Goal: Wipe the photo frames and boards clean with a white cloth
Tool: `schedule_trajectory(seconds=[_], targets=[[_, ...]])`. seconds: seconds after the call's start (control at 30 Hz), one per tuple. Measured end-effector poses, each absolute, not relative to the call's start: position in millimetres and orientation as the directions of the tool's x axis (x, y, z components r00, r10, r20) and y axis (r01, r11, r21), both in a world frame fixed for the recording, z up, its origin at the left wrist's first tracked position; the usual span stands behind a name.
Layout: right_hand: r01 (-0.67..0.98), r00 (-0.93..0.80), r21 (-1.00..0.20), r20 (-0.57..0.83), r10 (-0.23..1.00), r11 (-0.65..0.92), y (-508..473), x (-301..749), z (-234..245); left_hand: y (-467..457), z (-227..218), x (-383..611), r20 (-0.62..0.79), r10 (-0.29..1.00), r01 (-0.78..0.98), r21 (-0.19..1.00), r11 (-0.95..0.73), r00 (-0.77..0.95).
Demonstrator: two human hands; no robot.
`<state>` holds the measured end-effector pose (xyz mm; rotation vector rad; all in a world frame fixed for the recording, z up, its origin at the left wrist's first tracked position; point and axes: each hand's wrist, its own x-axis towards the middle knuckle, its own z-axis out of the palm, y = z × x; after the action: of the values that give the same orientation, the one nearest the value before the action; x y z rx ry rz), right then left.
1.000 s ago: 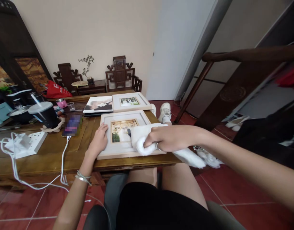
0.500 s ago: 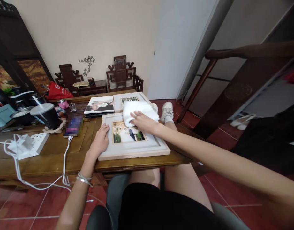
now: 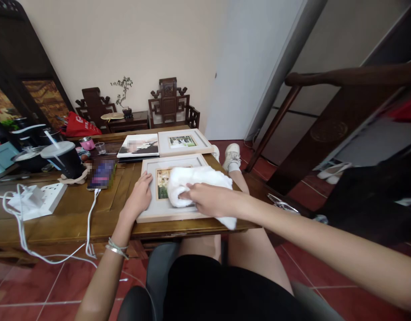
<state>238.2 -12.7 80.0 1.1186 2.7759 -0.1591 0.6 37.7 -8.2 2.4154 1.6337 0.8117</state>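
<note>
One cloth (image 3: 205,175) is clenched in the grip of the right hand (image 3: 210,199) over a picture frame (image 3: 170,210), whose edge is touched by the unclenched left hand (image 3: 140,195).

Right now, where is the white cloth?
Near the middle of the head view, the white cloth lies over the right part of the nearer picture frame, gripped in the right hand.

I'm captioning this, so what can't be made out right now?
Head view: much of the photo in the near frame, hidden by the white cloth and right hand.
Head view: the phone's screen, blurred by pixelation.
Head view: the dark cabinet, cut off by the left edge.
</note>
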Motion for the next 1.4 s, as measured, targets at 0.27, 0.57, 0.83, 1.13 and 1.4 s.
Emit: schedule_trajectory(seconds=[0.27,0.57,0.83,1.13,1.4], targets=[[0.744,-0.665,0.173,0.097,0.740,0.646,83.8,217.0,34.8,39.9,-9.1,-2.1,0.375,0.883,0.805,0.408,-0.431,0.283],[0.558,-0.823,-0.181,-0.246,0.513,0.810,-6.0,223.9,88.5,40.6,-12.6,-0.5,0.408,0.874,0.794,0.422,-0.437,0.264],[0.631,-0.776,-0.118,-0.102,0.623,0.767,12.7,195.7,66.5,30.5,1.3,6.9,0.394,0.899,0.735,0.550,-0.396,0.190],[0.657,-0.747,0.087,-0.054,0.662,0.749,51.3,140.0,65.0,21.8,8.3,9.1,0.453,0.882,0.593,0.676,-0.437,0.133],[0.454,-0.877,0.038,-0.158,0.454,0.890,-20.4,161.5,84.7,28.4,7.8,8.1,0.296,0.953,0.350,0.888,-0.298,0.060]])
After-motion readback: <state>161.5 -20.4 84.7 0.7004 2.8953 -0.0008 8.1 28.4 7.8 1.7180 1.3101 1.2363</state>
